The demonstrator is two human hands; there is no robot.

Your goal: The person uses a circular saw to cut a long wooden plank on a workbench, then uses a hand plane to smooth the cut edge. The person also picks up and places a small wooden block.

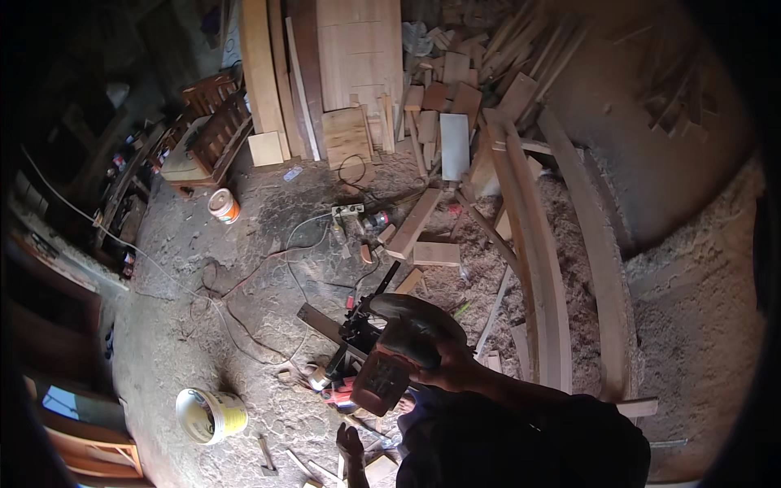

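Note:
My right hand (451,372) is closed round the handle of a miter saw (419,321), which has a rounded dark guard. A boxy reddish-black part (381,384) of the saw stands out towards me. Beside the saw's black frame, a flat piece of wood (320,324) lies at a slant. Lower and to the left, my left hand (351,443) hangs in shadow with its fingers apart and nothing visible in them. It is nearest to the wood scraps (379,469) on the floor. The saw's head hides much of its base and the blade.
A white bucket (211,416) stands at left, with a hammer-like tool (267,455) beside it. Cords (244,281) run across the floor to a power strip (348,210). Long boards (533,268) lie at right; offcuts (464,89) pile up behind. An orange-white tub (224,206) stands farther back.

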